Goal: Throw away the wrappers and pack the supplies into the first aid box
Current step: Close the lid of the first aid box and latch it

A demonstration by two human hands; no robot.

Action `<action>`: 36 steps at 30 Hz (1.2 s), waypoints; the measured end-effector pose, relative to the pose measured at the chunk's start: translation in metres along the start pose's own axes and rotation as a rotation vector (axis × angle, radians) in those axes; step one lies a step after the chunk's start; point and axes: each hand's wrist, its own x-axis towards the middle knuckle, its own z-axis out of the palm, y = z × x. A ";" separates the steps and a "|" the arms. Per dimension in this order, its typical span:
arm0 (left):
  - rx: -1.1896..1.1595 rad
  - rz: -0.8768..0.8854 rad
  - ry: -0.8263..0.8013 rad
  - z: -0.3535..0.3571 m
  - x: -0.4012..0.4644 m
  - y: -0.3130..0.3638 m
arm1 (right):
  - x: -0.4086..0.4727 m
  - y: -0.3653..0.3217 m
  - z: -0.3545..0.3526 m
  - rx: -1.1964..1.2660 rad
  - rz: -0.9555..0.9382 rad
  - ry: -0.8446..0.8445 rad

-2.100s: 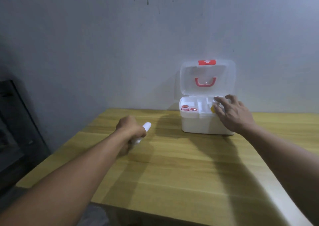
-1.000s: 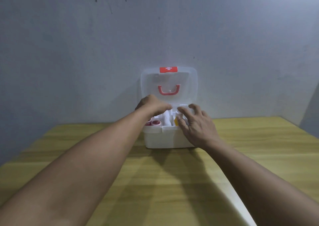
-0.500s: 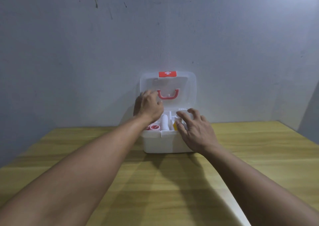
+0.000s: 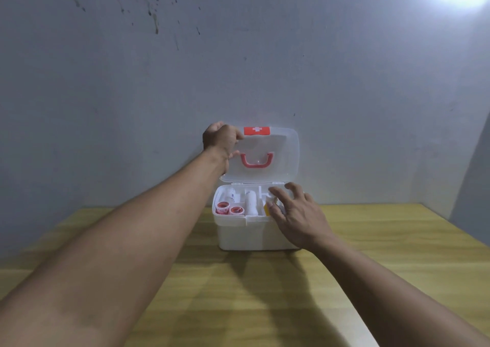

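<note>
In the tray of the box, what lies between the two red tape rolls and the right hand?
In the head view, a white bandage roll lies in the middle compartment, between the red tape rolls and the right hand.

Two bare forearms extend into view from the bottom corners, with no sleeves, watch, bracelets or gloves on either. The left hand (image 4: 219,137) shows its back and knuckles, its fingers free of rings. The right hand (image 4: 297,215) shows its back too, with short unpainted nails and faint tendon lines running to the wrist; both arms appear smooth, with no marks that can be made out.
</note>
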 end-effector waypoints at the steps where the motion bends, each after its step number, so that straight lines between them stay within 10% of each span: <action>1: 0.054 -0.028 0.014 -0.001 -0.001 0.001 | 0.000 0.000 0.000 0.004 0.004 -0.005; 19: -0.090 -0.229 -0.163 0.000 0.009 0.010 | 0.001 0.002 0.004 0.018 0.008 0.041; 30: 0.658 0.143 -0.065 -0.018 0.011 0.001 | 0.005 0.002 0.001 -0.031 0.002 0.020; 36: 1.055 0.447 0.060 -0.037 -0.012 -0.002 | 0.027 -0.013 -0.033 -0.127 -0.032 0.564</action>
